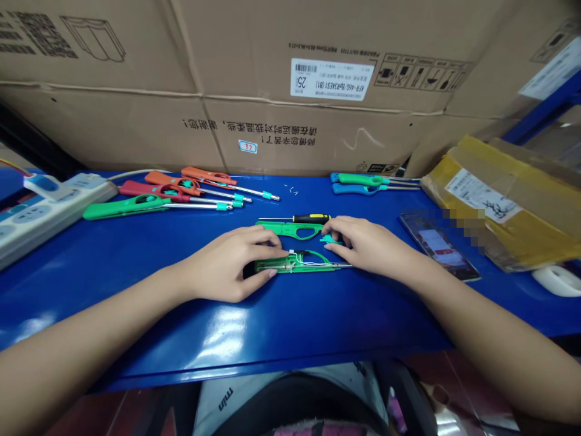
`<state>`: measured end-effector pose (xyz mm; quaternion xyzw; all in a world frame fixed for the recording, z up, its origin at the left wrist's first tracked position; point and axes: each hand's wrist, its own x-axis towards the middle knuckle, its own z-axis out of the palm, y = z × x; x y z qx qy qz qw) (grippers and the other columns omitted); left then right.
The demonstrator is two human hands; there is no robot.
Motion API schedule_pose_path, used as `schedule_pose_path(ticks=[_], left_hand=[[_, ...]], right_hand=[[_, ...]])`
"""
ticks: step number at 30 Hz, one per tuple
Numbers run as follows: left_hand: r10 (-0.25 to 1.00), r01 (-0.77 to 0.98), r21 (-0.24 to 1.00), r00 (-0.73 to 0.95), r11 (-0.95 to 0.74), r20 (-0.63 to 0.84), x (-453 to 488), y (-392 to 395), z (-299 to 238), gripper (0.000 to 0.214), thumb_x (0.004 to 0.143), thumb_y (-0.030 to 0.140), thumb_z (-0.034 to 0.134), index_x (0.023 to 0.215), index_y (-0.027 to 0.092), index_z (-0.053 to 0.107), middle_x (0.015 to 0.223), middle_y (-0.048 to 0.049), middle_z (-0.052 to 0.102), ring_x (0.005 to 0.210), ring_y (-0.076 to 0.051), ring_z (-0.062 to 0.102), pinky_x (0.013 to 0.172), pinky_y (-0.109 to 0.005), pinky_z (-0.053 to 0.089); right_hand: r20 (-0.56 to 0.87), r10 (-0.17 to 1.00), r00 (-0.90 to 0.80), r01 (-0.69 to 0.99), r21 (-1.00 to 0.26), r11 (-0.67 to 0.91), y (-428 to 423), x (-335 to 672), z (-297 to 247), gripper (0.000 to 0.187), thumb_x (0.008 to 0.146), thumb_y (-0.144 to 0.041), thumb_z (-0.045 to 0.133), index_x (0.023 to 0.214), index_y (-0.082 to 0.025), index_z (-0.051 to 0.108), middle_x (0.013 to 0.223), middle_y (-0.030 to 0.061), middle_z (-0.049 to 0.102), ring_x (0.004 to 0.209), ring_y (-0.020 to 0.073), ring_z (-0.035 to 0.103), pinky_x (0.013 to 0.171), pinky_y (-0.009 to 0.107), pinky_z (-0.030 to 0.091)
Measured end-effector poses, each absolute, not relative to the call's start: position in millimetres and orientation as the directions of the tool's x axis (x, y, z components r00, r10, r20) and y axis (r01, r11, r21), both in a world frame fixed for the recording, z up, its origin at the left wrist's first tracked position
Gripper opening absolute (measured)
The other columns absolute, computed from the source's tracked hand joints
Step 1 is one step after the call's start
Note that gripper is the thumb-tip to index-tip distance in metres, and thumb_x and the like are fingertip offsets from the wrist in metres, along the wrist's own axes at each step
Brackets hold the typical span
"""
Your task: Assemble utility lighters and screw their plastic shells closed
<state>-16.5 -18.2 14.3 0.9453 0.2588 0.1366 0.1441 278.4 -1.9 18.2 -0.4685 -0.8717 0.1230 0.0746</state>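
An opened green gas lighter half [313,264] lies on the blue table, with thin wires and a metal tube showing inside it. My left hand [236,260] grips the left end of this half between thumb and fingers. Just beyond it rests the other green shell half [285,229], and behind that a screwdriver [313,218] with a black and yellow handle. A small teal trigger piece [330,239] is pinched between the thumb and fingers of my right hand [354,241], close to the shell's right end.
Several orange, red and green lighters [181,192] lie at the back left beside a white power strip [59,209]. Blue and green lighters [363,184] lie back right, near a phone [438,245], a taped carton [503,206] and a white mouse [557,281]. Cardboard [254,72] stands behind.
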Motion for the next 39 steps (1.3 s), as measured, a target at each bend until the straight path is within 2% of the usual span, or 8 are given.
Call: schedule_pose_path(ticks=[3, 6, 9, 14, 19, 28, 33, 39], left_hand=[[0.573, 0.469, 0.367, 0.775, -0.803, 0.264, -14, -20, 12, 0.029, 0.095, 0.028, 0.059, 0.118, 0.018, 0.073, 0.115, -0.0104, 0.069, 0.107, -0.026, 0.064, 0.097, -0.043, 0.053], [0.634, 0.487, 0.42, 0.681, -0.766, 0.367, -11, -22, 11, 0.024, 0.096, 0.029, 0.059, 0.108, 0.017, 0.076, 0.106, -0.0087, 0.072, 0.1, -0.023, 0.066, 0.093, -0.038, 0.054], [0.683, 0.47, 0.506, 0.59, -0.724, 0.43, -6, -24, 11, 0.02, 0.096, 0.027, 0.06, 0.102, 0.019, 0.077, 0.101, -0.0071, 0.073, 0.095, -0.02, 0.068, 0.089, -0.034, 0.055], [0.723, 0.389, 0.631, 0.528, -0.672, 0.445, -1, -28, 9, 0.026, 0.09, 0.028, 0.071, 0.115, 0.02, 0.074, 0.106, -0.0072, 0.075, 0.094, -0.019, 0.07, 0.084, -0.031, 0.059], [0.728, 0.33, 0.68, 0.519, -0.654, 0.448, 3, -31, 6, 0.04, 0.086, 0.028, 0.078, 0.124, 0.019, 0.07, 0.11, -0.0068, 0.076, 0.094, -0.018, 0.071, 0.087, -0.03, 0.059], [0.842, 0.294, 0.827, 0.42, -0.479, 0.338, 10, -34, -3, 0.027, 0.086, 0.032, 0.077, 0.107, 0.014, 0.077, 0.094, -0.0066, 0.08, 0.079, -0.017, 0.075, 0.076, -0.028, 0.062], [0.89, 0.288, 0.876, 0.364, -0.387, 0.274, 9, -33, -4, 0.033, 0.083, 0.035, 0.079, 0.107, 0.013, 0.078, 0.096, -0.009, 0.081, 0.082, -0.021, 0.077, 0.076, -0.03, 0.064], [0.876, 0.3, 0.852, 0.369, -0.429, 0.312, 9, -35, -4, 0.027, 0.084, 0.03, 0.078, 0.106, 0.013, 0.079, 0.09, -0.0062, 0.081, 0.077, -0.018, 0.077, 0.074, -0.026, 0.062]], right_hand=[[0.04, 0.836, -0.547, 0.765, -0.383, 0.518, -3, 276, 18, 0.021, 0.094, -0.025, 0.059, 0.111, -0.018, 0.069, 0.09, 0.0051, 0.07, 0.072, 0.0162, 0.059, 0.065, 0.028, 0.043], [0.094, 0.856, -0.508, 0.668, -0.585, 0.46, -7, 270, 25, 0.028, 0.094, -0.029, 0.059, 0.117, -0.016, 0.069, 0.087, 0.0054, 0.07, 0.069, 0.0157, 0.059, 0.063, 0.028, 0.046], [0.115, 0.859, -0.5, 0.56, -0.713, 0.421, -16, 260, 37, 0.03, 0.095, -0.031, 0.059, 0.119, -0.018, 0.07, 0.101, 0.0076, 0.073, 0.081, 0.0171, 0.063, 0.07, 0.029, 0.051], [0.114, 0.85, -0.515, 0.447, -0.81, 0.38, -30, 242, 49, 0.02, 0.09, -0.029, 0.065, 0.107, -0.018, 0.069, 0.097, 0.0052, 0.07, 0.074, 0.0136, 0.06, 0.063, 0.026, 0.05], [0.086, 0.854, -0.512, 0.144, -0.972, 0.184, -27, 236, 33, 0.022, 0.086, -0.031, 0.072, 0.102, -0.02, 0.06, 0.091, 0.0017, 0.062, 0.077, 0.0135, 0.065, 0.061, 0.025, 0.058], [0.128, 0.811, -0.571, 0.029, -0.984, 0.175, -26, 236, 6, 0.019, 0.09, -0.025, 0.068, 0.104, -0.021, 0.055, 0.107, 0.0038, 0.061, 0.094, 0.0143, 0.07, 0.077, 0.027, 0.063], [0.166, 0.82, -0.547, 0.103, -0.959, 0.262, -24, 237, 8, 0.022, 0.089, -0.025, 0.07, 0.106, -0.021, 0.058, 0.105, 0.0042, 0.066, 0.096, 0.0148, 0.07, 0.087, 0.03, 0.059], [0.226, 0.831, -0.509, 0.249, -0.885, 0.393, -21, 242, 9, 0.02, 0.088, -0.031, 0.073, 0.104, -0.02, 0.069, 0.099, 0.0039, 0.07, 0.082, 0.0139, 0.067, 0.078, 0.03, 0.057]])
